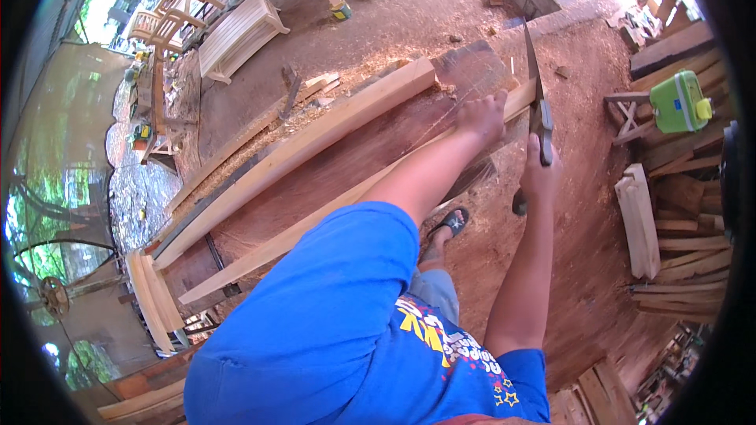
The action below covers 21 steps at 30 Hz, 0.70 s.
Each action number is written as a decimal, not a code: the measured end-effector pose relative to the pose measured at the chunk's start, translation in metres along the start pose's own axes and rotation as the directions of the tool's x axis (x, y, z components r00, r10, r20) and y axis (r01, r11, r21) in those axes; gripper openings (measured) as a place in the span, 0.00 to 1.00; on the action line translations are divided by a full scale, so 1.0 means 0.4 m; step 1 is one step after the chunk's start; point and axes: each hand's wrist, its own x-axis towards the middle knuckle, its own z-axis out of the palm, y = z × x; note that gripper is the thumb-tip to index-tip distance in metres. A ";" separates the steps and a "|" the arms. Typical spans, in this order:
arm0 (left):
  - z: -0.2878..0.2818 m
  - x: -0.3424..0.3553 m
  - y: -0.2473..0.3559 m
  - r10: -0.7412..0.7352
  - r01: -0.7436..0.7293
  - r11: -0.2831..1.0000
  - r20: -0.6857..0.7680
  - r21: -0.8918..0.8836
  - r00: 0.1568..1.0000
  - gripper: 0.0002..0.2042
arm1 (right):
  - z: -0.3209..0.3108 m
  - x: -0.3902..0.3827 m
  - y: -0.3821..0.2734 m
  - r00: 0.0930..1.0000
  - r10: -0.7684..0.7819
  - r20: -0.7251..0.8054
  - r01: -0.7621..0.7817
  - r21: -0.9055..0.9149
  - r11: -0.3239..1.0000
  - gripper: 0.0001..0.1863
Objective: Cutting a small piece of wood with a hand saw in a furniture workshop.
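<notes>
My right hand (540, 169) is wrapped round the dark handle of a handsaw (540, 107). Its long blade points away from me and crosses the end of a narrow wooden board (315, 222). That board runs along the near side of the workbench (315, 181), its right end sticking out past the bench. Close to the saw, my left hand (482, 116) presses down on the board with its fingers curled over it. Whether the blade's teeth are in the wood is too small to tell.
A thick timber beam (315, 153) lies along the bench's far side amid shavings. Beyond stand a slatted wooden table (240, 35) and several chairs (169, 24). To the right are a green cooler (680, 102) on a wooden stand and stacked planks (685, 260). Curved wood pieces (153, 299) rest at the bench's left end.
</notes>
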 end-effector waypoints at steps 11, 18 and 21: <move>0.012 0.009 -0.025 -0.011 0.011 0.999 0.007 0.031 1.000 0.27 | -0.242 -0.720 -0.114 0.882 0.470 0.015 -0.470 0.076 0.879 0.19; 0.005 -0.017 -0.017 0.006 -0.006 1.000 0.037 0.003 0.999 0.26 | -0.016 -0.135 0.060 0.999 -0.050 0.017 0.049 0.087 0.995 0.14; 0.004 -0.007 0.002 0.044 -0.043 0.997 -0.014 0.066 0.999 0.29 | 0.017 0.138 -0.092 0.978 0.188 0.090 -0.192 0.044 0.980 0.17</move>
